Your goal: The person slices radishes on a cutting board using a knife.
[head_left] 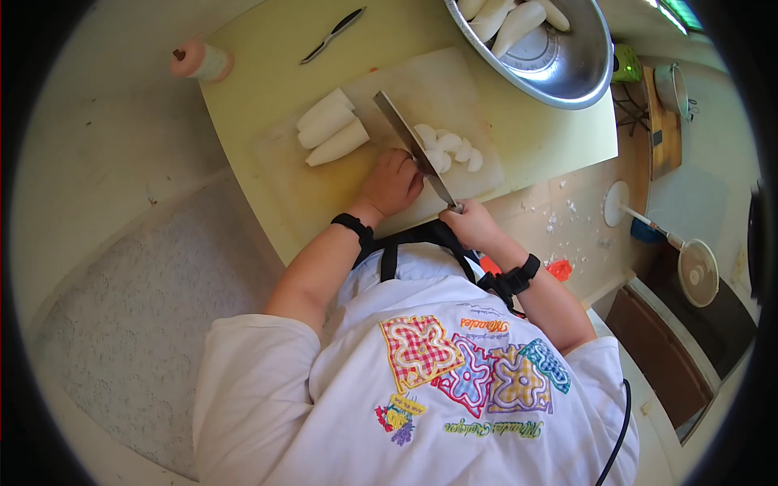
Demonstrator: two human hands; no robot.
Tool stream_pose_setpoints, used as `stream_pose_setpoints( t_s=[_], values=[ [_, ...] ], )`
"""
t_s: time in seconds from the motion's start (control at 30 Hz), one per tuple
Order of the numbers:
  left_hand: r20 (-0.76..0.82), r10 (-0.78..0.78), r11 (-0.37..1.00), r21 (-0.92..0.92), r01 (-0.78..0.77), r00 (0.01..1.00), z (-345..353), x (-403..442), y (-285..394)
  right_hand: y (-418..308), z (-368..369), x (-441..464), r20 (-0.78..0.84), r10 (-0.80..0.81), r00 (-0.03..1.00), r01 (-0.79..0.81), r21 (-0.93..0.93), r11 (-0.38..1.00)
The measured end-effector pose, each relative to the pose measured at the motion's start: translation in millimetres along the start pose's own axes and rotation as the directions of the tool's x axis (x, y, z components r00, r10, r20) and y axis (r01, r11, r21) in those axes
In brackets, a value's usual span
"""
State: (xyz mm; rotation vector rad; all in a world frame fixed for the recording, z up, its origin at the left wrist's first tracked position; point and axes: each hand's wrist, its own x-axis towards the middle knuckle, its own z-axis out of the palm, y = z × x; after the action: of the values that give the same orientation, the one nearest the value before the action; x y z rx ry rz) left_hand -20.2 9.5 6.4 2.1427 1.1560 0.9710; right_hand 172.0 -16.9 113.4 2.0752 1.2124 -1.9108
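My right hand (pixel 470 223) is wrapped round the handle of a wide-bladed knife (pixel 408 139), whose blade crosses the cutting board (pixel 438 81). Against the blade's left side, my left hand (pixel 392 183) has its fingers bent and pressed together; whatever lies beneath them is mostly hidden. White slices (pixel 454 146) lie on the board just right of the blade. Left of the knife rest thick pieces of peeled white vegetable (pixel 332 130), side by side.
A large metal bowl (pixel 567 69) with whole white vegetables (pixel 519 24) stands at the table's upper right. A small knife (pixel 332 36) lies beyond the board, and a pink bottle (pixel 201 61) stands at the left corner. White scraps (pixel 559 212) litter the floor at right.
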Motion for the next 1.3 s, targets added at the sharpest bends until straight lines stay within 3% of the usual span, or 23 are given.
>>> stream_pose_setpoints(
  t_s=[0.43, 0.5, 0.73, 0.97, 1.03, 1.3],
  values=[
    [0.015, -0.017, 1.0, -0.002, 0.017, 1.0, -1, 1, 1, 2, 3, 0, 0.007, -0.042, 0.999, 0.042, -0.016, 0.999],
    [0.023, -0.013, 1.0, 0.003, 0.013, 1.0, -2, 1, 2, 8, 7, 5, -0.044, -0.122, 0.992, 0.12, -0.042, 0.992],
    [0.04, -0.033, 0.999, 0.02, 0.032, 0.999, 2, 1, 0, 1, 7, 18, -0.012, -0.054, 0.998, 0.053, -0.113, 0.992],
    [0.027, -0.01, 0.998, 0.058, 0.008, 1.0, -1, 3, 1, 2, 10, 19, -0.033, -0.08, 0.996, 0.077, -0.084, 0.993],
    [0.001, -0.009, 1.0, 0.023, 0.009, 1.0, 0, 2, 2, 2, 8, 19, 0.003, -0.003, 1.0, 0.004, -0.061, 0.998],
    [-0.015, -0.016, 0.999, 0.035, 0.016, 1.0, 7, -3, 0, 15, 15, 26, -0.047, -0.078, 0.996, 0.079, 0.002, 0.997]
  ],
)
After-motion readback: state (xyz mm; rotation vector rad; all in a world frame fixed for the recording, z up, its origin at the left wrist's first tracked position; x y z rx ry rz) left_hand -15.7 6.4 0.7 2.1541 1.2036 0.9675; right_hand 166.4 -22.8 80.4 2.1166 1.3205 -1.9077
